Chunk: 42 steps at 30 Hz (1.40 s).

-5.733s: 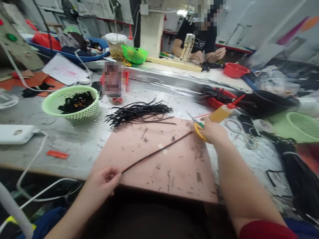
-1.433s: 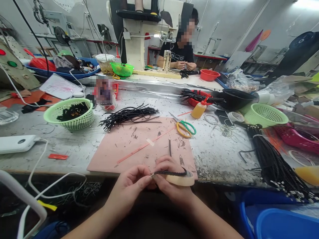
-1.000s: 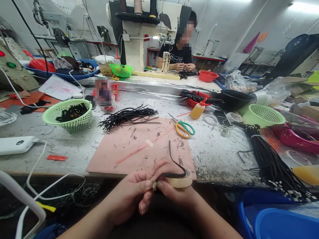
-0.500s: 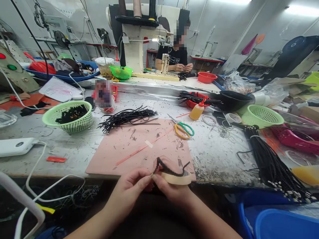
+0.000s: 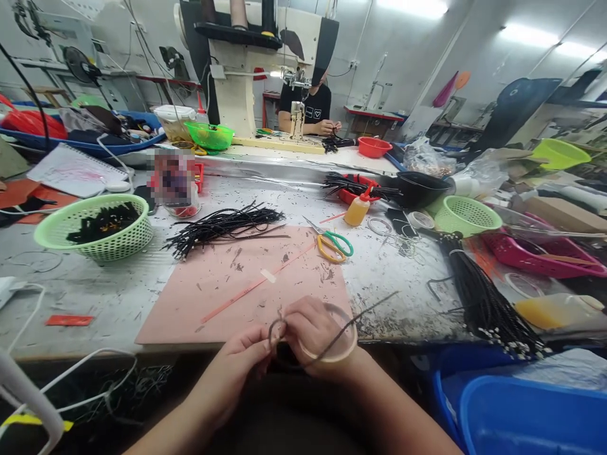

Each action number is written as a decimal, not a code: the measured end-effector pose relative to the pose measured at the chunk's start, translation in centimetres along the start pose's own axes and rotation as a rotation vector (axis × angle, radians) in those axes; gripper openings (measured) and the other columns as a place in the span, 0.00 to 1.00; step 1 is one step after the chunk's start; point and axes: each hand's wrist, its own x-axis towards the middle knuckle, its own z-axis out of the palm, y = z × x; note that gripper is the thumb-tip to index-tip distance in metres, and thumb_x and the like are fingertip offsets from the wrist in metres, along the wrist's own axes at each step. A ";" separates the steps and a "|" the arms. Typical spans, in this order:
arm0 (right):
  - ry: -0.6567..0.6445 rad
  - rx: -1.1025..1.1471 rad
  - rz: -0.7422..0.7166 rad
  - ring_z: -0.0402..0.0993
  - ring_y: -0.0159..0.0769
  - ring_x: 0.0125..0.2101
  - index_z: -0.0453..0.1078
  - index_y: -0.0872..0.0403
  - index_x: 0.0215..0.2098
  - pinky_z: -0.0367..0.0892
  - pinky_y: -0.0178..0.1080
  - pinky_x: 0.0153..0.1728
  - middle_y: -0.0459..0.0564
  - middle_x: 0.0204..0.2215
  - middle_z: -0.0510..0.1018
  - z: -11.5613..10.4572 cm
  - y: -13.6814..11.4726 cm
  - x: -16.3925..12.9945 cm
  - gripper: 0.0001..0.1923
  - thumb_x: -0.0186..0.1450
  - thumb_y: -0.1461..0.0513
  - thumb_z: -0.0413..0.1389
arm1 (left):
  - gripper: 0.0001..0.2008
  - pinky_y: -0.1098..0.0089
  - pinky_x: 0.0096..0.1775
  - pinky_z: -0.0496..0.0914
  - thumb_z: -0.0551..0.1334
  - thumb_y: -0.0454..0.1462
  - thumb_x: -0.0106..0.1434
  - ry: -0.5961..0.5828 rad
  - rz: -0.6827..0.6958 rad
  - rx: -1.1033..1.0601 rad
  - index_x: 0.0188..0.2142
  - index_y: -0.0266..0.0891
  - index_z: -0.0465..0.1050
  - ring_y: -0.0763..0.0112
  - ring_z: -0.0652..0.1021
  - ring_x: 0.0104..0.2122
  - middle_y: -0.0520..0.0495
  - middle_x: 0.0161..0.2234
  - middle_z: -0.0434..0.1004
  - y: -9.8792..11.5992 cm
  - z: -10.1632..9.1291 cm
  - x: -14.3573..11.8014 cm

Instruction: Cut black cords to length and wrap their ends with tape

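Head view, read from left to right: a green mesh basket (image 5: 95,229) holding dark pieces stands on the grey worktable (image 5: 114,291); beside it lies a loose bundle of black cords (image 5: 222,225), touching the far edge of a pink cutting mat (image 5: 237,284) on which a thin red strip (image 5: 256,285) lies diagonally. At the near edge of the mat the left hand (image 5: 244,354) is closed in a pinch on one end of a black cord (image 5: 332,335), which forms a small loop at the fingertips. The right hand (image 5: 310,332) meets it, fingers curled shut around the same cord, with a roll of beige tape (image 5: 339,351) worn around the wrist; the cord's free end runs up and right over the table edge. Farther right lie yellow-and-green scissors (image 5: 334,245), a glue bottle with red nozzle (image 5: 356,208), a second green basket (image 5: 467,216) and a long bundle of braided black cords (image 5: 478,297). A person sits at a sewing machine (image 5: 251,69) behind
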 end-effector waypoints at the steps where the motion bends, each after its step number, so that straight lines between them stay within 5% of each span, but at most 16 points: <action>1: 0.021 -0.083 0.024 0.66 0.36 0.33 0.65 0.55 0.30 0.63 0.39 0.35 0.51 0.30 0.72 -0.1 1.2 -0.5 0.07 0.58 0.69 0.46 | 0.11 0.76 0.21 0.55 0.63 0.41 0.48 0.001 -0.040 -0.011 0.18 0.37 0.66 0.78 0.59 0.19 0.55 0.16 0.60 0.0 -0.1 0.1; 5: 0.024 -0.283 0.327 0.67 0.38 0.36 0.68 0.57 0.33 0.62 0.41 0.39 0.54 0.31 0.73 -2.3 6.8 -2.7 0.11 0.56 0.69 0.45 | 0.09 0.77 0.19 0.56 0.63 0.39 0.46 0.106 -0.164 -0.207 0.19 0.37 0.65 0.79 0.61 0.18 0.54 0.17 0.62 0.2 -0.6 1.0; 8: -0.174 -0.443 0.703 0.68 0.42 0.36 0.69 0.59 0.39 0.63 0.40 0.36 0.55 0.34 0.73 -5.0 10.1 -4.0 0.16 0.54 0.67 0.47 | 0.09 0.79 0.16 0.52 0.65 0.37 0.43 0.209 -0.207 -0.397 0.20 0.36 0.65 0.81 0.61 0.17 0.55 0.17 0.63 0.1 -0.9 1.8; 11: -0.378 -0.592 1.011 0.70 0.44 0.32 0.71 0.58 0.33 0.63 0.40 0.30 0.57 0.31 0.74 -7.2 11.9 -4.6 0.14 0.57 0.59 0.47 | 0.09 0.80 0.15 0.50 0.66 0.36 0.42 0.237 -0.182 -0.386 0.21 0.36 0.65 0.82 0.61 0.16 0.54 0.18 0.65 -0.2 -1.0 2.2; 14: -0.372 -0.704 1.120 0.71 0.47 0.33 0.71 0.58 0.31 0.62 0.42 0.30 0.59 0.31 0.74 -7.9 12.7 -4.1 0.23 0.60 0.49 0.43 | 0.10 0.80 0.15 0.52 0.66 0.38 0.44 0.207 -0.122 -0.283 0.22 0.36 0.66 0.82 0.62 0.17 0.53 0.19 0.67 -0.5 -0.9 2.3; 18: -0.199 -0.651 0.961 0.68 0.44 0.42 0.68 0.58 0.43 0.61 0.40 0.39 0.58 0.42 0.72 -5.9 13.5 -1.1 0.20 0.64 0.55 0.41 | 0.10 0.80 0.15 0.52 0.65 0.40 0.46 0.189 -0.068 -0.164 0.21 0.37 0.66 0.82 0.62 0.17 0.53 0.20 0.68 -0.4 -0.9 2.2; 21: -0.275 -0.483 0.810 0.66 0.43 0.45 0.59 0.58 0.53 0.60 0.39 0.42 0.58 0.47 0.70 -3.4 14.5 2.0 0.21 0.62 0.63 0.43 | 0.10 0.79 0.16 0.52 0.63 0.41 0.49 0.175 -0.048 -0.120 0.21 0.36 0.67 0.81 0.62 0.17 0.52 0.20 0.68 -0.1 -0.9 2.0; 26: -0.321 -0.341 0.791 0.66 0.48 0.45 0.49 0.59 0.59 0.61 0.41 0.40 0.61 0.47 0.69 -1.6 14.8 4.3 0.31 0.58 0.66 0.47 | 0.10 0.79 0.16 0.52 0.64 0.40 0.46 0.229 -0.030 -0.099 0.20 0.35 0.68 0.81 0.61 0.16 0.51 0.19 0.70 0.4 -1.4 1.8; 30: -0.268 -0.148 0.806 0.70 0.44 0.37 0.48 0.49 0.60 0.64 0.41 0.35 0.53 0.40 0.73 -2.3 10.6 2.4 0.32 0.57 0.63 0.49 | 0.10 0.78 0.16 0.53 0.65 0.41 0.45 0.259 0.014 -0.089 0.21 0.35 0.71 0.80 0.63 0.16 0.51 0.18 0.70 0.5 -2.3 1.8; 36: -0.492 0.349 0.565 0.69 0.37 0.32 0.59 0.50 0.51 0.65 0.38 0.34 0.48 0.34 0.73 -3.2 1.5 -1.8 0.23 0.56 0.61 0.50 | 0.11 0.77 0.19 0.59 0.65 0.43 0.47 0.197 0.069 -0.056 0.23 0.35 0.73 0.79 0.66 0.19 0.50 0.21 0.71 0.9 -3.5 2.1; 42: -0.547 0.430 0.507 0.67 0.37 0.29 0.64 0.52 0.46 0.64 0.37 0.32 0.49 0.30 0.72 -2.9 -0.4 -2.0 0.22 0.58 0.50 0.48 | 0.12 0.77 0.19 0.59 0.65 0.43 0.47 0.193 0.065 -0.024 0.23 0.36 0.73 0.80 0.65 0.17 0.53 0.18 0.68 1.2 -3.9 2.1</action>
